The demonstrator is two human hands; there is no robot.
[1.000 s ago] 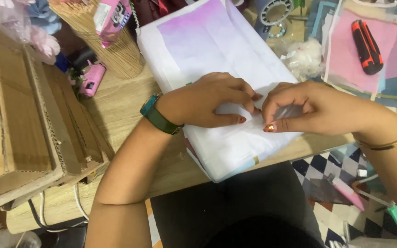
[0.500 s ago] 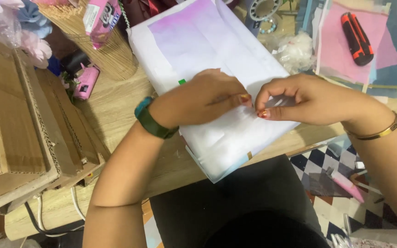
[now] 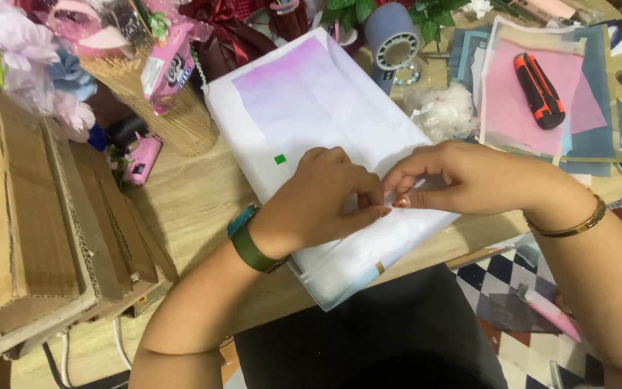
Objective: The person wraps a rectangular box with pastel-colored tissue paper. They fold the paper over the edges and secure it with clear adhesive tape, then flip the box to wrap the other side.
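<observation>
A stack of white and pale purple paper sheets point(image 3: 311, 101) lies slanted on the wooden table point(image 3: 188, 202), its near corner hanging past the front edge. My left hand point(image 3: 325, 198), with a green watch on the wrist, rests on the sheets with fingers curled. My right hand point(image 3: 462, 176), with a gold bangle, meets it fingertip to fingertip. Both pinch something very small between them; I cannot make out what it is.
Folded cardboard point(image 3: 30, 216) fills the left side. A pink glue gun point(image 3: 142, 158) and a bundle of sticks point(image 3: 167, 108) lie behind it. At the back right are a tape roll point(image 3: 394, 39), white fluff point(image 3: 448, 112), and an orange-black cutter point(image 3: 539, 90) on pink and blue sheets.
Both hands have stayed together on the paper with small finger movements. The view has shifted slightly, so the hands and paper sit a little higher in the picture.
</observation>
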